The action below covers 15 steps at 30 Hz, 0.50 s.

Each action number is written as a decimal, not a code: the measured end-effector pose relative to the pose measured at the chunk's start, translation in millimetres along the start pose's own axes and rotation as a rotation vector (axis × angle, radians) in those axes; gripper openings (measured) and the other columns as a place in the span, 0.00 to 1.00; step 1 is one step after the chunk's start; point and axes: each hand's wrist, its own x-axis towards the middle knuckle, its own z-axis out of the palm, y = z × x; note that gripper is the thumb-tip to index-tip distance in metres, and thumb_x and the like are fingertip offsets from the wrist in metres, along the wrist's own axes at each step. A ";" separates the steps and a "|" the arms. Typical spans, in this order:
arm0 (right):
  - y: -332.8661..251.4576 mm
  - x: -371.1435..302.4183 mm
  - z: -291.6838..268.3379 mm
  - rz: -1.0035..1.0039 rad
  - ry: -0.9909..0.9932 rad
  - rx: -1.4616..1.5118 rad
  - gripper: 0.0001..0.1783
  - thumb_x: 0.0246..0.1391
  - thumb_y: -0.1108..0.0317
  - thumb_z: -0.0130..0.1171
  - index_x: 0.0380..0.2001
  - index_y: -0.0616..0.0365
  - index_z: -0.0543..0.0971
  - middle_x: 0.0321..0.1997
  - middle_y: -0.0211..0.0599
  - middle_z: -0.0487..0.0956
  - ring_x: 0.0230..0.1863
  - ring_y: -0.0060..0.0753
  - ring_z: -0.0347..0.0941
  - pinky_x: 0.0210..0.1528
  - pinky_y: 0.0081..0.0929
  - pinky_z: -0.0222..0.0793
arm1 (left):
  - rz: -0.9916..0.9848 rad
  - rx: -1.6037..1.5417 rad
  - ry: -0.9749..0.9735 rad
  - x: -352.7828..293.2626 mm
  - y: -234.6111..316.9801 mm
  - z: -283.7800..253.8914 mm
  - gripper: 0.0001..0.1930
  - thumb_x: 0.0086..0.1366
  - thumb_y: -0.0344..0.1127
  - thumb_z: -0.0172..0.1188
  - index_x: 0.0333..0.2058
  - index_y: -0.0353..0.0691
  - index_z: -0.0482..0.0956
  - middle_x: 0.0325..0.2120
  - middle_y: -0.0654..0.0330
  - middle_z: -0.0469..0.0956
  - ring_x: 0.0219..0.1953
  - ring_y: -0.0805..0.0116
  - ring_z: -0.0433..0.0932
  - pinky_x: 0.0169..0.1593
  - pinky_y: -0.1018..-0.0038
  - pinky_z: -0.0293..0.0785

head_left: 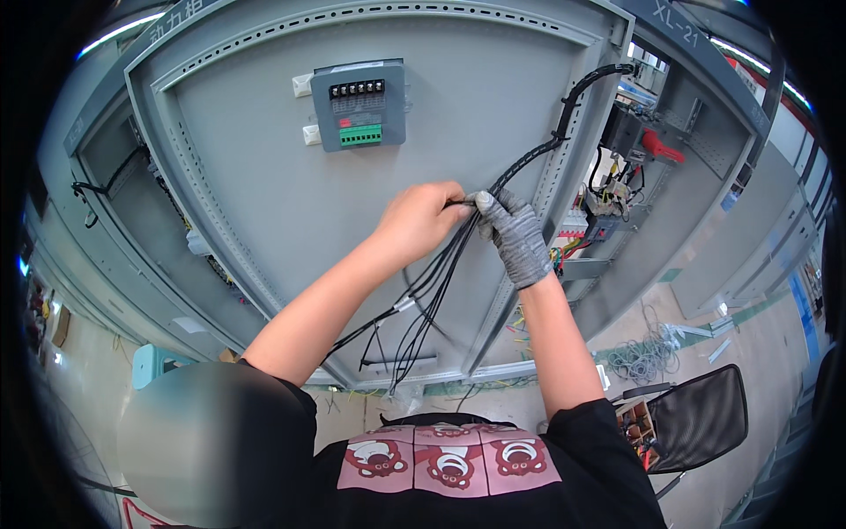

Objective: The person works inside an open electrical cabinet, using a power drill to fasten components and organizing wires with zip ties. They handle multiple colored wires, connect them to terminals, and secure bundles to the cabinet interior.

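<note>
Pinching a dark strand below-right of the module, your left hand and right hand best grip springy-looking cables where gathered.

The black wire harness you are holding runs diagonally in front of the grey panel. Above your grip it is a tight, wrapped bundle, bending up and right to the panel's upper right edge. At your grip, a thin black strand juts out to the left. Below, you have loose black wires fanning downward, some looping, others running lower left, with a white band around several.
</note>
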 end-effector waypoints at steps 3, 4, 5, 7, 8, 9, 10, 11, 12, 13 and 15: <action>-10.6 4.0 3.7 0.092 -0.012 -0.022 0.13 0.58 0.59 0.59 0.34 0.58 0.80 0.22 0.29 0.77 0.15 0.19 0.67 0.19 0.16 0.61 | 0.112 0.323 0.145 -9.3 17.8 -6.1 0.14 0.65 0.42 0.54 0.28 0.36 0.77 0.20 0.52 0.76 0.31 0.54 0.77 0.39 0.61 0.70; -12.6 3.6 4.8 0.109 -0.009 0.008 0.13 0.58 0.59 0.59 0.35 0.59 0.80 0.22 0.29 0.77 0.16 0.19 0.68 0.20 0.16 0.63 | 0.167 0.350 0.148 -12.9 22.5 -6.5 0.15 0.64 0.43 0.54 0.27 0.37 0.77 0.20 0.51 0.76 0.31 0.52 0.76 0.39 0.60 0.69; -16.2 2.0 6.0 0.126 -0.004 0.037 0.12 0.58 0.60 0.59 0.35 0.59 0.80 0.22 0.29 0.77 0.17 0.19 0.69 0.21 0.16 0.65 | 0.223 0.377 0.149 -17.2 26.1 -3.5 0.16 0.64 0.45 0.55 0.26 0.37 0.76 0.20 0.50 0.76 0.31 0.50 0.76 0.39 0.58 0.69; -22.2 1.2 5.2 0.141 -0.026 -0.077 0.13 0.59 0.61 0.58 0.38 0.60 0.79 0.25 0.29 0.77 0.24 0.20 0.73 0.27 0.18 0.70 | 0.291 0.454 -0.044 -42.0 38.5 10.9 0.15 0.64 0.46 0.55 0.26 0.39 0.76 0.20 0.51 0.75 0.31 0.50 0.76 0.40 0.58 0.71; -21.4 -0.1 4.0 0.137 -0.060 -0.051 0.12 0.59 0.62 0.57 0.38 0.61 0.79 0.25 0.29 0.77 0.24 0.19 0.73 0.28 0.18 0.71 | 0.347 0.493 -0.196 -55.9 46.3 14.6 0.15 0.64 0.46 0.54 0.26 0.40 0.76 0.21 0.51 0.76 0.32 0.51 0.76 0.42 0.58 0.72; -21.9 -3.1 3.6 0.128 -0.093 -0.026 0.12 0.59 0.63 0.57 0.39 0.61 0.79 0.25 0.29 0.77 0.25 0.19 0.73 0.29 0.18 0.71 | 0.365 0.394 -0.365 -68.2 52.9 14.4 0.15 0.64 0.45 0.54 0.27 0.40 0.76 0.22 0.51 0.76 0.32 0.50 0.77 0.43 0.58 0.72; -21.1 -5.0 2.6 0.120 -0.126 0.003 0.12 0.59 0.64 0.57 0.39 0.62 0.79 0.26 0.29 0.77 0.25 0.19 0.73 0.30 0.18 0.71 | 0.380 0.294 -0.535 -76.0 57.2 12.7 0.14 0.65 0.45 0.53 0.27 0.40 0.75 0.22 0.51 0.76 0.32 0.50 0.77 0.44 0.59 0.73; -18.7 -5.3 0.4 0.089 -0.156 0.063 0.12 0.59 0.66 0.56 0.40 0.63 0.79 0.26 0.29 0.77 0.25 0.18 0.71 0.31 0.17 0.69 | 0.359 0.183 -0.364 -78.1 58.4 10.1 0.14 0.66 0.43 0.52 0.27 0.40 0.75 0.26 0.52 0.77 0.36 0.52 0.77 0.45 0.58 0.72; -18.1 -5.3 -1.4 0.072 -0.151 -0.006 0.11 0.59 0.68 0.55 0.40 0.63 0.79 0.26 0.29 0.77 0.25 0.18 0.71 0.30 0.17 0.68 | 0.482 0.091 -0.105 -67.4 42.1 9.0 0.10 0.66 0.37 0.52 0.29 0.38 0.74 0.30 0.52 0.76 0.40 0.51 0.75 0.46 0.59 0.72; -17.7 -4.8 -6.4 0.059 -0.142 -0.077 0.11 0.59 0.69 0.55 0.40 0.64 0.79 0.26 0.29 0.77 0.25 0.18 0.70 0.29 0.17 0.67 | 0.364 0.069 0.065 -50.6 34.6 2.6 0.06 0.65 0.33 0.53 0.32 0.37 0.73 0.31 0.53 0.76 0.42 0.54 0.74 0.46 0.61 0.72; -19.2 -7.3 -5.5 0.047 -0.149 -0.159 0.11 0.59 0.69 0.55 0.41 0.65 0.79 0.27 0.30 0.79 0.26 0.20 0.71 0.30 0.19 0.68 | 0.219 -0.043 0.273 -35.3 20.4 9.3 0.05 0.63 0.28 0.54 0.37 0.34 0.70 0.31 0.54 0.76 0.42 0.59 0.75 0.45 0.65 0.72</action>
